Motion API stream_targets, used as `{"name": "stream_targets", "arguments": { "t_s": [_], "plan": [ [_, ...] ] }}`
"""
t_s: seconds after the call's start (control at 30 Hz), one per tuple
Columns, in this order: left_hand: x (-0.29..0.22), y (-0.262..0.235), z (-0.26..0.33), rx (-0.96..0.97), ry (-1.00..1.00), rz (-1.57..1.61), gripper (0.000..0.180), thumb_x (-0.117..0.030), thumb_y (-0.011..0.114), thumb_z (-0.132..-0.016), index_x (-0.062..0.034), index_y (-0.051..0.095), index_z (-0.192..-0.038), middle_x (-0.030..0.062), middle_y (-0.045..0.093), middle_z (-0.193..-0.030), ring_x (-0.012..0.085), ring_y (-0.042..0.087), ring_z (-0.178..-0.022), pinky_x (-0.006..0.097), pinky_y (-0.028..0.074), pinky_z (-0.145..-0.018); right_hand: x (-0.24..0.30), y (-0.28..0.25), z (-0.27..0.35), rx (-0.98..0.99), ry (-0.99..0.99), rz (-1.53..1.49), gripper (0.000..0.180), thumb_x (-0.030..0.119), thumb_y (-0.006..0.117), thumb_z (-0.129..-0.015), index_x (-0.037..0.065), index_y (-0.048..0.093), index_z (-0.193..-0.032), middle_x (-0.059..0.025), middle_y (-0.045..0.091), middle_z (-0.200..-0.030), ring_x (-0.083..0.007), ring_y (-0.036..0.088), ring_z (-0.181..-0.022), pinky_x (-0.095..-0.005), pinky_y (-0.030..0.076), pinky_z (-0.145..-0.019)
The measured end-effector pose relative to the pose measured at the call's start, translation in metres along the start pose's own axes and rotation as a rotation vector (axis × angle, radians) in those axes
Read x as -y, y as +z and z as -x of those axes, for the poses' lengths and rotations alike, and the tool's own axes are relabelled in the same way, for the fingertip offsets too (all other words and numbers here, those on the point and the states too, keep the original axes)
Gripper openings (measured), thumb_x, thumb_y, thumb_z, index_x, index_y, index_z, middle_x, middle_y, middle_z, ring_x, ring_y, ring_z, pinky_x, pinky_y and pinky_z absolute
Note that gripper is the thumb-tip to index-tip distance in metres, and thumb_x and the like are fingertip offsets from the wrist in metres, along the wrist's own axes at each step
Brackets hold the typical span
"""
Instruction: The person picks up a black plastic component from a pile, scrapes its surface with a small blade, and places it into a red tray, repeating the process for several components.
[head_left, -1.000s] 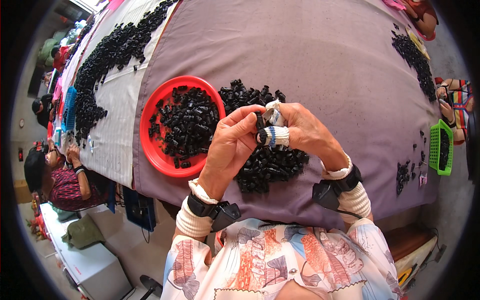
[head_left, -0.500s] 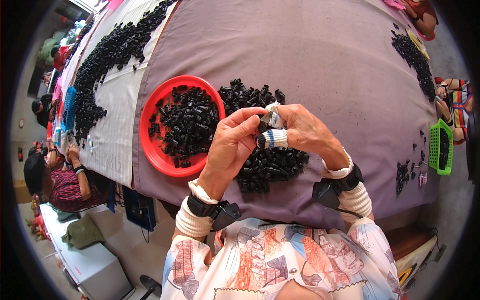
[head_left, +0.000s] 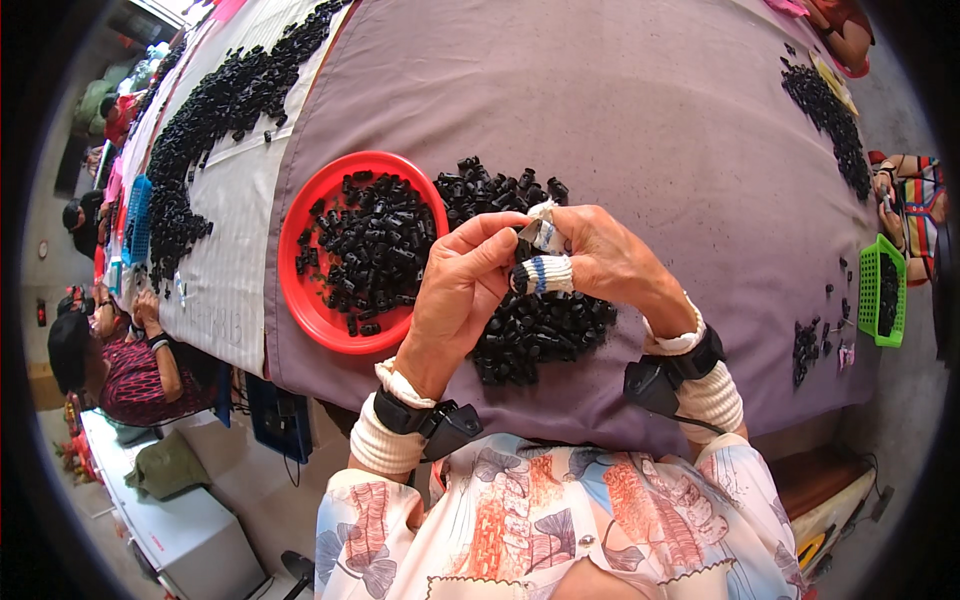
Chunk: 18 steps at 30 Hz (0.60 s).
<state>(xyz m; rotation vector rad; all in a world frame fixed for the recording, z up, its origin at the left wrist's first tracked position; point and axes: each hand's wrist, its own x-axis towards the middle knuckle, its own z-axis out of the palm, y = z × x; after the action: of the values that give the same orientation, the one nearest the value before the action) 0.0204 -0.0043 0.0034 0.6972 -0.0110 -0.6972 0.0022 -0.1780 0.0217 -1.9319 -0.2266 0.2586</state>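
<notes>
My left hand (head_left: 462,295) and my right hand (head_left: 598,257) meet above a pile of small black plastic parts (head_left: 525,300) on a purple cloth-covered table (head_left: 620,120). Both hands pinch one small black part (head_left: 522,262) between their fingertips. White cloth wraps with blue stripes cover the thumb and a finger of my right hand. A red round tray (head_left: 310,300) full of the same black parts lies just left of my hands.
A long heap of black parts (head_left: 215,120) runs along the white cloth at far left. More black parts (head_left: 825,105) lie at the far right, next to a green basket (head_left: 882,290). Other people sit at the left edge (head_left: 110,350) and right edge (head_left: 905,200).
My hands stay in place over the pile; the fingers shift slightly around the small black part.
</notes>
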Motion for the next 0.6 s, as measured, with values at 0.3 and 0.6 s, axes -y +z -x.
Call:
{"name": "stream_targets", "arguments": {
  "t_s": [0.3, 0.6],
  "plan": [
    [0.0007, 0.0008, -0.0032, -0.003, -0.008, 0.047, 0.022, -0.009, 0.053, -0.089, 0.0029, 0.056, -0.107, 0.0083, 0.062, -0.091, 0.0132, 0.06, -0.082, 0.029, 0.049, -0.076, -0.0013, -0.0036, 0.0002, 0.03, 0.087, -0.122, 0.034, 0.029, 0.071, -0.068, 0.0, 0.054, -0.078, -0.0079, 0.053, -0.06, -0.0168, 0.048, -0.055, -0.032, 0.039, -0.052],
    [0.0037, -0.0002, -0.0008, -0.001, 0.0, 0.134, 0.024, -0.011, 0.051, -0.09, 0.0017, 0.054, -0.11, 0.0067, 0.062, -0.087, 0.0119, 0.06, -0.079, 0.028, 0.048, -0.078, 0.0049, -0.001, 0.0021, -0.053, 0.099, -0.192, 0.031, 0.023, 0.071, -0.068, 0.001, 0.055, -0.08, -0.0059, 0.052, -0.062, -0.0129, 0.047, -0.057, -0.0295, 0.039, -0.052]
  ]
}}
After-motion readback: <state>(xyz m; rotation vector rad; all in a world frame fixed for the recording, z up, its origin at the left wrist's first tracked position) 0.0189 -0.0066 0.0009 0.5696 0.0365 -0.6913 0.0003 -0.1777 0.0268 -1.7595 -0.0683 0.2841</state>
